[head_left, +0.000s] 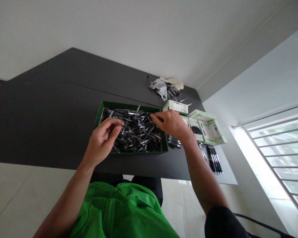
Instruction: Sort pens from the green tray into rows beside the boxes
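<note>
A dark green box (pixel 165 145) full of loose clear and black pens (pixel 139 135) stands on the table in front of me. Over the box's left side, my left hand (pixel 103 137) has its fingers curled in a pinch, with what looks like a clear pen at the tips, partly lost among the pens behind. My right hand (pixel 171 120) reaches over the right rim, thumb and fingers pressed together above the pens. Whatever it pinches, if anything, is hidden.
Pale green cartons (pixel 210 130), some holding pens, stand right of the box. A row of black pens (pixel 215 160) lies near the right table edge. Toward the back are a grey-white cloth (pixel 160 87) and more pens (pixel 173 92). A wall borders the dark table (pixel 52 115).
</note>
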{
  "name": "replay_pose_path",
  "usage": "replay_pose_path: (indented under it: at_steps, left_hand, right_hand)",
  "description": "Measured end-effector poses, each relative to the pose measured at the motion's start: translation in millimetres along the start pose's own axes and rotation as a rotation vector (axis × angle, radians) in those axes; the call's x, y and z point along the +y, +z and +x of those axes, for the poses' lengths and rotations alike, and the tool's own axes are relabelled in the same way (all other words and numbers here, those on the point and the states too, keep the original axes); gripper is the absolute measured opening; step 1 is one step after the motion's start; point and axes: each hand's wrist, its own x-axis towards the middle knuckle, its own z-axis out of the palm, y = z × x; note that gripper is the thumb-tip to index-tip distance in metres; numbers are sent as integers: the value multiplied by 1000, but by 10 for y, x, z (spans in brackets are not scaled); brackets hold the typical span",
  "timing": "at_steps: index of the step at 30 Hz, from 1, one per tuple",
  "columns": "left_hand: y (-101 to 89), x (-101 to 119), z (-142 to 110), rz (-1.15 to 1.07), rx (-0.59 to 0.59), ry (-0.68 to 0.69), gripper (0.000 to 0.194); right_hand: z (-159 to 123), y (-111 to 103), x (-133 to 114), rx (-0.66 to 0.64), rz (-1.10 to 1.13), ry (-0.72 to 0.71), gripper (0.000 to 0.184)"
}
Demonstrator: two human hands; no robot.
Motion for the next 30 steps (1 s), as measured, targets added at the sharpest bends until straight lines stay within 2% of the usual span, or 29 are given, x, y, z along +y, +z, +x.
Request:
replay_pose_path:
  at_steps: [3,6,11,15,19,24,28,30]
  left_hand:
    - [-12,-8,-8,7,-5,-2,32]
    - [-19,-25,-17,19,-20,-6,31]
    - [-14,-65,-6,63,-108,-5,30]
    - [-22,-84,10,132,-185,13,30]
    - [-34,-99,16,165,-214,52,30]
    - [-36,-102,24,199,-206,100,29]
    - [-34,-87,30,221,-186,113,27]
    - [-35,-85,28,219,-177,113,27]
  right_hand:
    - [-71,14,209,61,355,-10,45]
    - [-127,118,250,88,614,-14,41]
    - [-117,338,-91,45,874,-73,38]
    - [-7,396,-404,97,1061,-150,29]
    - [95,373,-559,133,992,-166,24]
    - [119,346,-627,46,754,-159,26]
    - [80,327,-679,34,653,-157,25]
    - [60,293,-674,25,628,-196,31]
